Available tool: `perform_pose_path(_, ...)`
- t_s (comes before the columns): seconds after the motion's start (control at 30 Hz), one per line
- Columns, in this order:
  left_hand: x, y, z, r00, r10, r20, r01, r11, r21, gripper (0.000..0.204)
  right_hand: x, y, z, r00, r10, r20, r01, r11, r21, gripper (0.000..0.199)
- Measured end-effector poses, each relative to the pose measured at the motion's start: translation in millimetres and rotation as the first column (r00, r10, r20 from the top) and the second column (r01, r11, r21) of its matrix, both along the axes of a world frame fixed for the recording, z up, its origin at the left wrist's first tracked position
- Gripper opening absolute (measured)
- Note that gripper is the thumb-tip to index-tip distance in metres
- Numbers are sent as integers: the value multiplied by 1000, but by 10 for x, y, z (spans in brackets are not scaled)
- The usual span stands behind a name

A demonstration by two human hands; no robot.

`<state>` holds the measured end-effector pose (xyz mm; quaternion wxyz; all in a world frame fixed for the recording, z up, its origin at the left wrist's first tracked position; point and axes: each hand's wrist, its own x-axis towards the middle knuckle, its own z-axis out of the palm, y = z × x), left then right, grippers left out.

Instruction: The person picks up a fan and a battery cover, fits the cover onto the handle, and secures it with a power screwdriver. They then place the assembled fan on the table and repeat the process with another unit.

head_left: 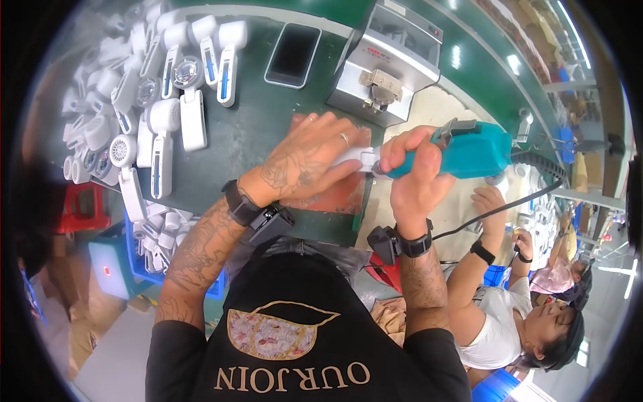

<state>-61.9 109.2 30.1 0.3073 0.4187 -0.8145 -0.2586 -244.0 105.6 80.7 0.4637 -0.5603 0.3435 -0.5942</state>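
Note:
My left hand (305, 157) presses down on a white plastic piece (364, 158), which looks like part of a handheld fan; most of it is hidden under the palm and fingers. Below it lies a reddish-orange mat (335, 199). My right hand (418, 167) is wrapped round a teal electric screwdriver (479, 151), held level. The driver's tip points left and meets the end of the white piece, though the exact contact is too small to make out.
Many white handheld fans (161, 151) are heaped on the left of the green table (248, 144). A phone (293, 55) and a grey metal machine (385, 67) stand at the back. A blue crate (214, 288) of white parts sits lower left. A co-worker (495, 321) works at right, near the driver's black cable (495, 211).

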Motion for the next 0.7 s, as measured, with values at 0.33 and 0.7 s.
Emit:
perform_pose_path(0.33,79,-13,47,1000,26,16,-24,993,-113,40,39,4,-64,996,-86,-16,86,996,20,40)
perform_pose_path(0.7,663,510,488,881,310,-356,-307,949,65,38,-146,663,426,956,-73,286,108,988,-110,62)
